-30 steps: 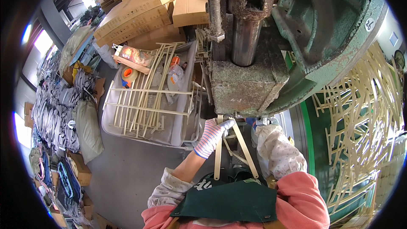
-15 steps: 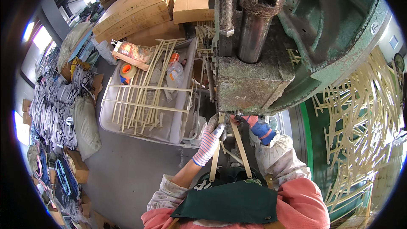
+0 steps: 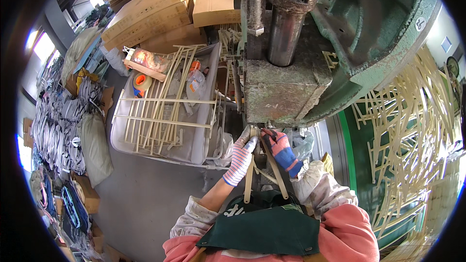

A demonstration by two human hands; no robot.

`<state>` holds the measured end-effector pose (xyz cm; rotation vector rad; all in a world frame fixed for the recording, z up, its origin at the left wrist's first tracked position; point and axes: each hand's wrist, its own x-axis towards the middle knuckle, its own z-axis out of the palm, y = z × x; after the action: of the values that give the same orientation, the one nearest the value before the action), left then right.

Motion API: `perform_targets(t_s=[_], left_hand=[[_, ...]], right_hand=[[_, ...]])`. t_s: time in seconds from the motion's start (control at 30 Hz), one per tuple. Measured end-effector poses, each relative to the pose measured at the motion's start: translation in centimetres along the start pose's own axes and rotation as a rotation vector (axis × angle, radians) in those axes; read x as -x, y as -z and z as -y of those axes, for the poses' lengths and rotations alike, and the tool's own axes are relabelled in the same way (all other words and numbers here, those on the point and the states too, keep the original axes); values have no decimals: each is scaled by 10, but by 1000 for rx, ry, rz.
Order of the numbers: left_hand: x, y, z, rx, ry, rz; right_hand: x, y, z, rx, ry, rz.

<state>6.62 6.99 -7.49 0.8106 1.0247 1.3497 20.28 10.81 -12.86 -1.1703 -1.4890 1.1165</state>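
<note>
Left hand [image 3: 241,154], right hand [image 3: 283,151], closed on pale strips [image 3: 248,184]

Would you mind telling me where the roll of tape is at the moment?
In the head view, the roll of tape is on the left, in the white bin, just below the printed package and left of the slanting pale strips.

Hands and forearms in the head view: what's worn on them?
The left hand wears a white glove with pink and blue stripes, greyish toward the tips. The right hand wears a pink-red one, dark-marked, blue toward the wrist. Pale, speckled oversleeves meet coral sleeves.
</note>
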Motion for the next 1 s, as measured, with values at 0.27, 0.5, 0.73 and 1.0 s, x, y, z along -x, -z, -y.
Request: perform_targets(t_s=[0.27,0.5,0.73,1.0], left_hand=[[-5,18,-18,62,86,236],[-5,13,-23,48,102,266],[-3,8,-35,-168,72,336],[-10,13,-30,-151,97,339]], right_hand=[[-21,18,-11,-231,-297,207],[-30,30,-7,-202,-327,533],[-38,34,-57,-210,-303,198],[-29,31,-27,105,3,174]])
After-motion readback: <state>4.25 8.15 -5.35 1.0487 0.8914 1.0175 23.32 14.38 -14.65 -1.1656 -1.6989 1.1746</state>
